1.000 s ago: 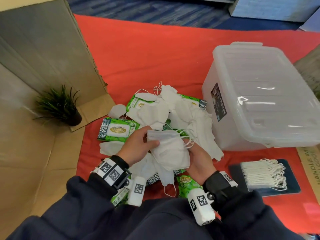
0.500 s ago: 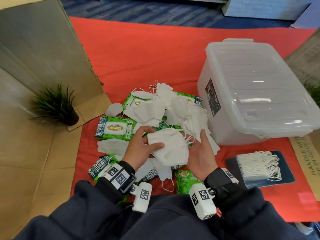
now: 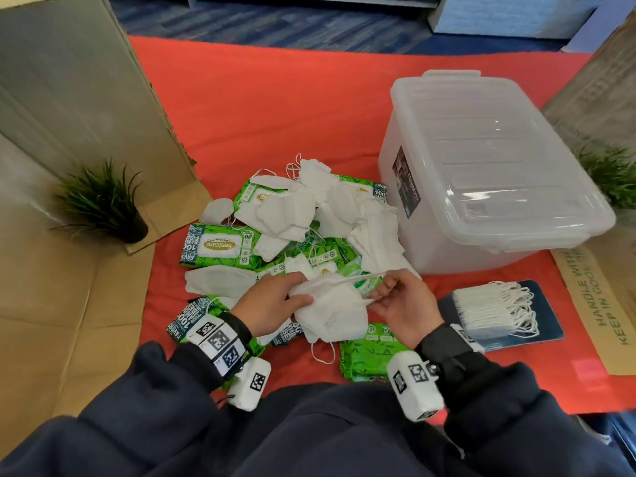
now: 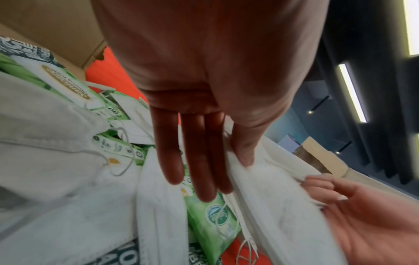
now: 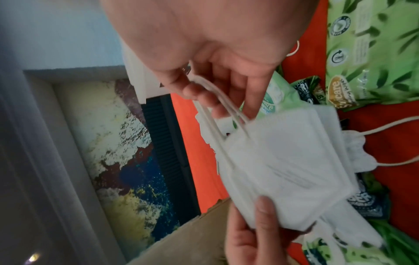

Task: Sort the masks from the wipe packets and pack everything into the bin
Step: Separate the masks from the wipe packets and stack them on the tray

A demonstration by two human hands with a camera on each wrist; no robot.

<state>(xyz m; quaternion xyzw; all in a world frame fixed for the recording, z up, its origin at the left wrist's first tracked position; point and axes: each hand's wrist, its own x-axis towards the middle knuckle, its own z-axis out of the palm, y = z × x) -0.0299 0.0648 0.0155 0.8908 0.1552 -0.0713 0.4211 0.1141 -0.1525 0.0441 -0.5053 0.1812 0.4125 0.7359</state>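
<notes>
Clutter check, all relative to the bin (image 3: 481, 173): lid is on it and it sits upright on the red cloth (image 3: 275, 108); contents unreadable through the frosted plastic. Mixed pile of white masks (image 3: 303, 208) and green wipe packets (image 3: 220, 246) lies just beside the bin's near-left corner, masks draped over packets, ear loops tangled. One more wipe packet (image 3: 371, 349) lies nearer the person than the pile. Sorted mask stack (image 3: 492, 308) rests on a dark pad (image 3: 547, 321) in front of the bin, apart from the pile. Potted plant (image 3: 103, 204) stands well left of the bin on cardboard (image 3: 69, 304).

Left hand (image 3: 272, 308) pinches a folded white mask (image 3: 330, 311) by its edge, thumb on top, fingers straight underneath. Right hand (image 3: 402, 304) curls its fingers round that mask's ear loops (image 5: 226, 107). The mask is held above the near edge of the pile.
</notes>
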